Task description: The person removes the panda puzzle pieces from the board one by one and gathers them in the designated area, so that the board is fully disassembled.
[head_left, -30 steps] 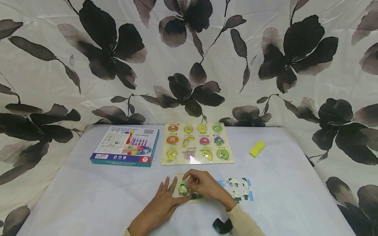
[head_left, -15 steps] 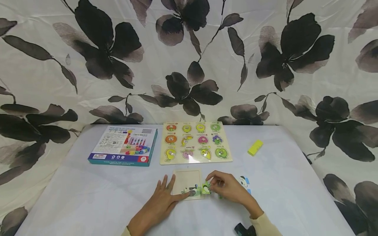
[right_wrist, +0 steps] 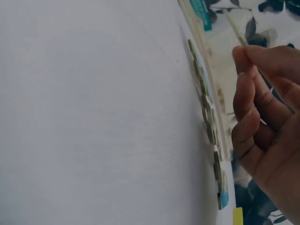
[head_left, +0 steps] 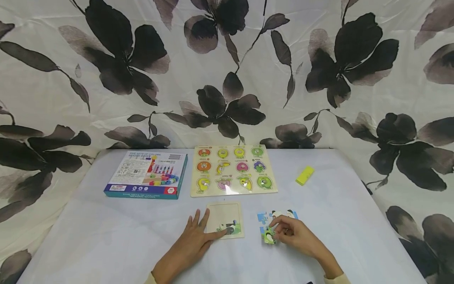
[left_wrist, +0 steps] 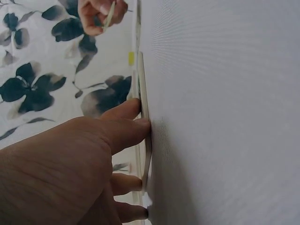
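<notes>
My left hand [head_left: 191, 245] lies with fingers spread at the left and lower edge of a small wooden puzzle tray [head_left: 224, 214]. Its thumb reaches over the tray's bottom, where green and black-and-white panda pieces [head_left: 232, 227] sit in the frame. In the left wrist view the fingertips [left_wrist: 133, 127] touch the tray's edge [left_wrist: 146, 159]. To the right, my right hand [head_left: 298, 236] pinches a green jigsaw piece [head_left: 268, 237] between thumb and finger, above the table. Loose blue and white jigsaw pieces [head_left: 262, 217] lie just beyond it, partly hidden by that hand.
A board of cartoon fruit pictures [head_left: 234, 189] lies behind the tray. Left of it is a flat boxed set [head_left: 145, 175], and a yellow block [head_left: 305, 175] lies at the right. A floral cloth [head_left: 227, 51] hangs behind the white table [head_left: 124, 236].
My right hand has lifted the green piece out of the tray and carried it right, over by the loose pieces. My left hand has stayed at the tray.
</notes>
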Action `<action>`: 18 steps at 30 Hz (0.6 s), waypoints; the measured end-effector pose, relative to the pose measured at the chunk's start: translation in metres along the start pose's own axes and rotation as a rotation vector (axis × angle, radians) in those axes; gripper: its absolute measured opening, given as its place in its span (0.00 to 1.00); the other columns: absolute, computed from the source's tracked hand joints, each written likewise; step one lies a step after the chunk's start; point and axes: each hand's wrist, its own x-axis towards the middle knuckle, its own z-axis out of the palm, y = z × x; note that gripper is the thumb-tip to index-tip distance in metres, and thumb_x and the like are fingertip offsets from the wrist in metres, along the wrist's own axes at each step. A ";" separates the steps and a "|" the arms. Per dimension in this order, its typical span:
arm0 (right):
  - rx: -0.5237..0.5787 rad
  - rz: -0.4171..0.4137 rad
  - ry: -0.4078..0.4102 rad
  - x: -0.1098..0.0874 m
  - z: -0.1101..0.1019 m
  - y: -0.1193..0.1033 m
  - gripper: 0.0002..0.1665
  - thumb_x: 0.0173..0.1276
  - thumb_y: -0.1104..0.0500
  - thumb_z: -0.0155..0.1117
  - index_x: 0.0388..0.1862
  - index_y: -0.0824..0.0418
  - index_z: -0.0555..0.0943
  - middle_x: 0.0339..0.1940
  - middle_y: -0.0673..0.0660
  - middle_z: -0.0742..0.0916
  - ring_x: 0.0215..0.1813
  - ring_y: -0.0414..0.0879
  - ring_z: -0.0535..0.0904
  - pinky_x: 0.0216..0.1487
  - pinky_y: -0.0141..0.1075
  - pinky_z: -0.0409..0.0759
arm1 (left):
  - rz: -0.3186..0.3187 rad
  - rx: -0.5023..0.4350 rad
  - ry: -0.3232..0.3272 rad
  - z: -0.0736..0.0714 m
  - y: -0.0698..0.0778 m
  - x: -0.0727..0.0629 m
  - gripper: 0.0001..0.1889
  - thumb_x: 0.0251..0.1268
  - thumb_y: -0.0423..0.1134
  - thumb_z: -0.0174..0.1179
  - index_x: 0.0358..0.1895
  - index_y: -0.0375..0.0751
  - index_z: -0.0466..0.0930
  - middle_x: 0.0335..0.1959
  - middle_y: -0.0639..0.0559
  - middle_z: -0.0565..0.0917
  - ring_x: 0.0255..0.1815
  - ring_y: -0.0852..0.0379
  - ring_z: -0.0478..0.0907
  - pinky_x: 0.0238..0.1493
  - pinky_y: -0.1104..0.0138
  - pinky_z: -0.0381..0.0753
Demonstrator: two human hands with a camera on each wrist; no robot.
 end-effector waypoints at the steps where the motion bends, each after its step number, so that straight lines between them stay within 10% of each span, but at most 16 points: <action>1: 0.012 0.010 -0.004 -0.002 0.001 0.001 0.13 0.66 0.66 0.61 0.49 0.61 0.78 0.33 0.55 0.84 0.31 0.43 0.80 0.32 0.31 0.79 | 0.002 0.000 0.000 0.000 0.000 0.000 0.23 0.69 0.43 0.56 0.62 0.75 0.72 0.73 0.29 0.54 0.72 0.23 0.45 0.65 0.32 0.50; 18: -0.050 -0.031 -0.017 -0.014 0.013 0.010 0.11 0.65 0.62 0.65 0.46 0.58 0.81 0.28 0.51 0.83 0.27 0.33 0.74 0.28 0.29 0.76 | 0.004 -0.007 0.004 -0.002 0.002 0.000 0.22 0.69 0.43 0.56 0.62 0.75 0.72 0.73 0.29 0.54 0.72 0.23 0.45 0.65 0.32 0.50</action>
